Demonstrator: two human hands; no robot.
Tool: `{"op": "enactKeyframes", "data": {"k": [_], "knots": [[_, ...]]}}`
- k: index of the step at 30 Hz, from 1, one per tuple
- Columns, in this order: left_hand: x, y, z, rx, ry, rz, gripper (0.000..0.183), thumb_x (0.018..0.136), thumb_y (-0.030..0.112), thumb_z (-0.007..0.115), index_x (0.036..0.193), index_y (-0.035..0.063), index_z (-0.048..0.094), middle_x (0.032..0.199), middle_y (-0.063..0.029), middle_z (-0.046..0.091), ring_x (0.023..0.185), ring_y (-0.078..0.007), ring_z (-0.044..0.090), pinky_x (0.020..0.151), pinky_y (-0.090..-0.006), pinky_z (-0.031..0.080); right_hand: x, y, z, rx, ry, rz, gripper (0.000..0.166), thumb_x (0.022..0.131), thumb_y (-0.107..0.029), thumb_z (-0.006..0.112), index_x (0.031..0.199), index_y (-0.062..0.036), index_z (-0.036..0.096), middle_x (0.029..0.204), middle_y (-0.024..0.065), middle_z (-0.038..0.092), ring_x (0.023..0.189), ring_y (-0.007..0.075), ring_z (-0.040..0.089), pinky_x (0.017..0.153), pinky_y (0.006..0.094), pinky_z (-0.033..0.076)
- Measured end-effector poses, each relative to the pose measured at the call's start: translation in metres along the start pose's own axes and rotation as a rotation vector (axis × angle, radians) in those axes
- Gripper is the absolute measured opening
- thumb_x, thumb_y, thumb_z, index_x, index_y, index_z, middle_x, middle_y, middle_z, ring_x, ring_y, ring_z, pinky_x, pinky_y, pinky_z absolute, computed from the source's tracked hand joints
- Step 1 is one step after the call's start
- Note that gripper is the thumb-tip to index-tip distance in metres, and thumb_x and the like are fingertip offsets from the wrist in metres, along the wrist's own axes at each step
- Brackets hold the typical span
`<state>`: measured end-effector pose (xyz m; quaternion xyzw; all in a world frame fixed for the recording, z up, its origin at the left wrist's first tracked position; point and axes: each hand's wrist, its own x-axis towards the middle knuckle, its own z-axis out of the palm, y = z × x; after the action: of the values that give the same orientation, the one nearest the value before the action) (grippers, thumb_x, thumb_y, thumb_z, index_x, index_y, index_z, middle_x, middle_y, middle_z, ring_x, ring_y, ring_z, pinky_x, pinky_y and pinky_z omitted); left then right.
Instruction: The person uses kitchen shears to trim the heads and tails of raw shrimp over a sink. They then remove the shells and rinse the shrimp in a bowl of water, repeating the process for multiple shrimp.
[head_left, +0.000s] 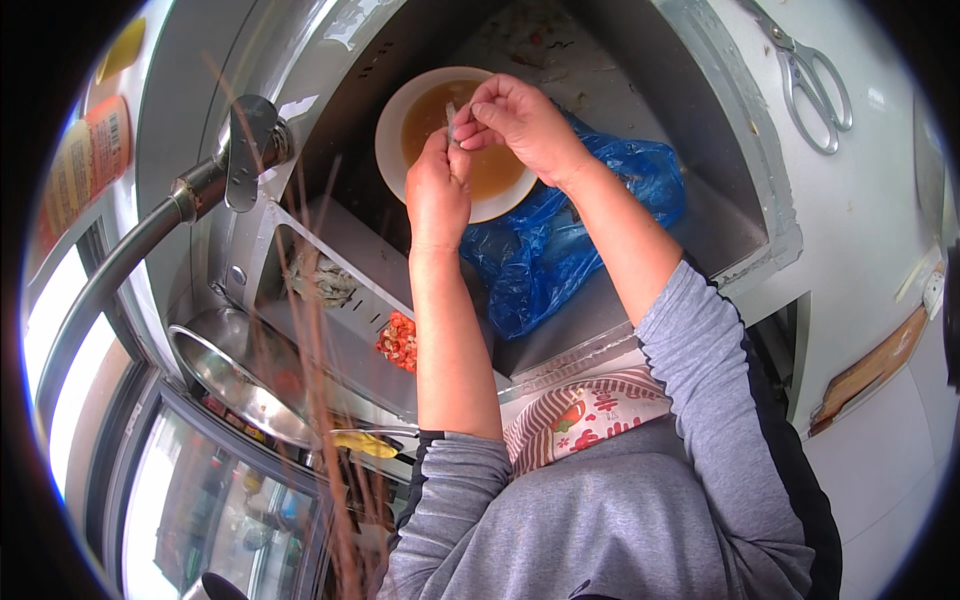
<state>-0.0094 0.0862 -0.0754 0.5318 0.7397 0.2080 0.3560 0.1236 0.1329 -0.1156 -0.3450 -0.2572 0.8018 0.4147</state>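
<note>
Over a white bowl (391, 142) of cloudy brownish liquid, my two hands meet near its middle. My left hand (441, 180) pinches a small greyish, translucent piece (451, 124), perhaps a shrimp, that sticks up from its fingers. The fingertips of my right hand (517, 124) are curled against the same piece; whether they grip it is unclear. A blue plastic bag (540, 262) lies crumpled beside the bowl in the steel sink, partly beneath my right forearm. What lies inside the bag is hard to make out.
A metal faucet (112, 262) arches in at left. The smaller basin holds a greyish heap (322, 279) and orange-red pieces (397, 342). Beside it stands a metal pan (247, 390). Scissors (814, 90) lie on the right counter. Blurred brown strands (322, 420) cross the lower left.
</note>
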Motion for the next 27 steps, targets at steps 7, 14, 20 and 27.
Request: {"op": "enactKeyframes", "data": {"k": [7,14,20,27], "knots": [[-0.001,-0.001,0.001,0.069,0.036,-0.02,0.026,0.095,0.024,0.047,0.107,0.0039,0.06,0.083,-0.019,0.065,0.079,-0.0344,0.064,0.071,-0.039,0.049,0.001,0.005,-0.006,-0.001,0.027,-0.031,0.009,0.093,-0.005,0.049,0.099,-0.0023,0.055,0.091,0.0081,0.063,0.081,0.016,0.065,0.081,0.0292,0.054],[-0.002,0.001,0.0,0.04,-0.004,-0.113,0.028,0.1,0.022,0.043,0.105,0.0033,0.063,0.089,-0.0105,0.07,0.083,-0.0232,0.065,0.076,-0.0324,0.048,0.001,0.009,-0.004,-0.309,0.107,0.061,0.015,0.089,-0.003,0.051,0.097,-0.0025,0.064,0.091,0.0075,0.064,0.082,0.0175,0.064,0.078,0.0275,0.052],[0.006,-0.025,0.015,-0.019,0.025,-0.144,0.025,0.097,0.02,0.045,0.099,0.0022,0.064,0.088,-0.0139,0.069,0.082,-0.0279,0.066,0.077,-0.0347,0.049,0.013,0.059,-0.003,-1.352,0.125,-0.144,0.02,0.088,-0.011,0.052,0.102,-0.0045,0.066,0.116,0.0169,0.061,0.103,0.0309,0.06,0.087,0.038,0.049],[0.017,-0.083,0.037,-0.222,0.06,-0.263,0.028,0.099,0.02,0.043,0.104,0.0002,0.062,0.092,-0.016,0.068,0.085,-0.0275,0.065,0.079,-0.0347,0.048,0.019,0.052,0.007,-1.042,0.049,0.096,0.022,0.086,-0.01,0.056,0.103,-0.0016,0.067,0.103,0.0143,0.066,0.099,0.0285,0.064,0.086,0.0367,0.051]]}}
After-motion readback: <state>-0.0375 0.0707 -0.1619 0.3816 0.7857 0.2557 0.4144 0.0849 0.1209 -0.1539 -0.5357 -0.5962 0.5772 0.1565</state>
